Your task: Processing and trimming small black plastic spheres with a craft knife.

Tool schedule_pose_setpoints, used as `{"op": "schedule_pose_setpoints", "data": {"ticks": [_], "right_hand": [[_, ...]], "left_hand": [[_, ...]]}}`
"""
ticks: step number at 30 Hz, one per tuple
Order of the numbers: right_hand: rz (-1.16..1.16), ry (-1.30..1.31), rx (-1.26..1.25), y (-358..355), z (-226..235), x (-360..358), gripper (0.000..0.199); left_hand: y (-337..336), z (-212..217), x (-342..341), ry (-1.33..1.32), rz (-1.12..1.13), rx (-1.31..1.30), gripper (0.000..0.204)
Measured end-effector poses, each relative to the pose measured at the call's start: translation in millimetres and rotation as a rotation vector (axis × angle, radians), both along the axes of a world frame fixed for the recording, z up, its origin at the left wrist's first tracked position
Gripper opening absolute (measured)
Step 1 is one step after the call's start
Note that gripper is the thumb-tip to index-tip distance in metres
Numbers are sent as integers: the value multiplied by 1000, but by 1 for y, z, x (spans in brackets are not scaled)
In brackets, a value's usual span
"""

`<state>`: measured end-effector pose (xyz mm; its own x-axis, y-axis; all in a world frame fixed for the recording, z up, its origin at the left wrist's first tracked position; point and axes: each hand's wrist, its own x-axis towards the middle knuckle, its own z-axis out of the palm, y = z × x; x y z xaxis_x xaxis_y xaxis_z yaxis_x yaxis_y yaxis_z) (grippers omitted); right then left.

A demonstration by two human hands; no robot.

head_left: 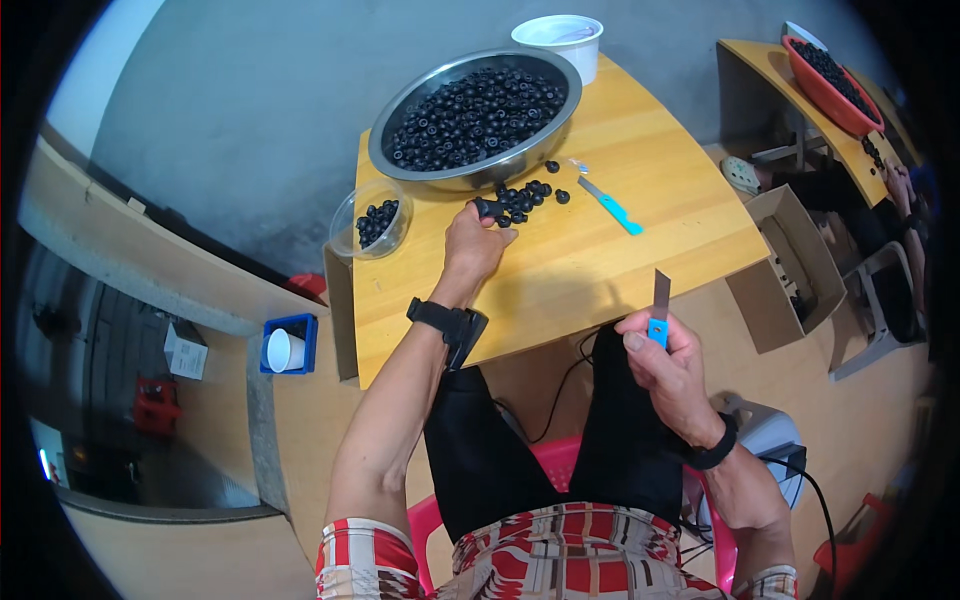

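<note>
My left hand (474, 248) reaches over the table at the near edge of a loose pile of small black round pieces (520, 203). Its thumb stands apart from the fingers, and something black covers or touches one fingertip; which of the two I cannot tell. My right hand (672, 362) is closed around the blue handle of a knife (660, 300), its flat blade pointing up, in front of the table edge. Behind the pile rests a wide metal bowl (548, 140) heaped with black pieces. A clear plastic tub (345, 222) with fewer pieces is left of my left hand.
A second blue-handled knife (612, 208) lies on the wooden table (660, 160). At the back stands a white bucket (585, 50). Rightward are a cardboard box (765, 310) on the floor and another table with a red basin (815, 90), a person beside it. A blue crate (308, 352) holds a white cup.
</note>
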<state>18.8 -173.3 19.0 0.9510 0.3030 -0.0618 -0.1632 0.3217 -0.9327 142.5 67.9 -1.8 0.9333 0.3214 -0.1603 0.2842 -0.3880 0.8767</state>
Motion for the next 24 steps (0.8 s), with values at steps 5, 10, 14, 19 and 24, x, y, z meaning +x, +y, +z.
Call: {"op": "schedule_pose_setpoints", "data": {"ticks": [5, 10, 14, 19, 24], "right_hand": [[-1, 17, 12, -2, -1, 1, 13], [-40, -4, -47, 0, -2, 2, 11], [-38, -77, -150, 5, -10, 3, 11], [-56, -86, -203, 7, -11, 0, 11], [-48, -68, -211, 8, -9, -1, 11]], "left_hand": [[-5, 7, 3, 41, -106, 475, 26], [-9, 0, -29, -53, -137, 29, 22], [-6, -4, -38, -66, -143, -69, 22], [8, -14, -29, -110, -231, 181, 26], [3, -8, -35, -136, -307, 187, 30]]}}
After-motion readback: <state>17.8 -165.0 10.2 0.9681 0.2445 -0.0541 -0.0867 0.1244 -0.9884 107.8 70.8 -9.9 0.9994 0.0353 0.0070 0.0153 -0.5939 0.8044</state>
